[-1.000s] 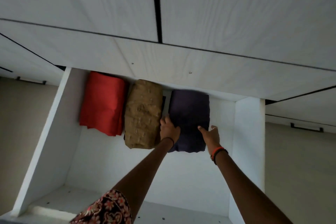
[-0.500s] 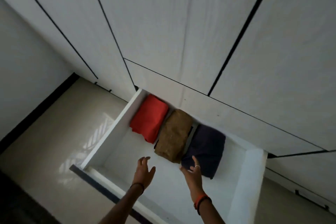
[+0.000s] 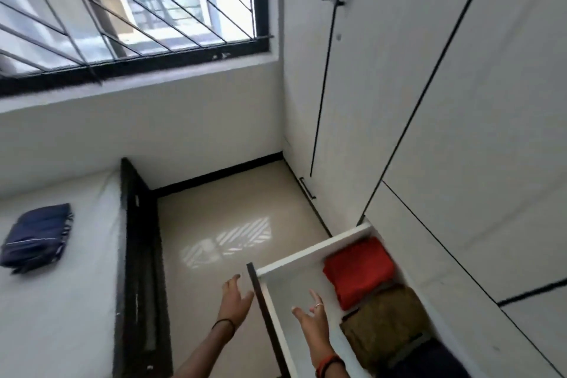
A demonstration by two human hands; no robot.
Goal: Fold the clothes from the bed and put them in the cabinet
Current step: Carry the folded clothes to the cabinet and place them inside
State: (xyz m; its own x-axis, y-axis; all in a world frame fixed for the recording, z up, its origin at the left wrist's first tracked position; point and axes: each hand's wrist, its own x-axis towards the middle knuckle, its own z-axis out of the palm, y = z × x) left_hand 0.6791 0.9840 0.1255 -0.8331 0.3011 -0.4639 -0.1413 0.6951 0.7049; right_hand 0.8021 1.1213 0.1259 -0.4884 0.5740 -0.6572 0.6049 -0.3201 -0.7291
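Where white drawer (image 3: 306, 252) gapes, red cloth (image 3: 359, 270) lies square-folded.

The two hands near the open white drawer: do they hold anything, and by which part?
Nothing is held. The left hand and the right hand are both empty, fingers spread, near the open white drawer.

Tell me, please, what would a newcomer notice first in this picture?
The open drawer at lower right draws the eye: a red folded cloth and a brown folded cloth lie side by side in it. The left hand and right hand hover open and empty at its front. On the bed at left lies one folded navy garment, below a barred window.
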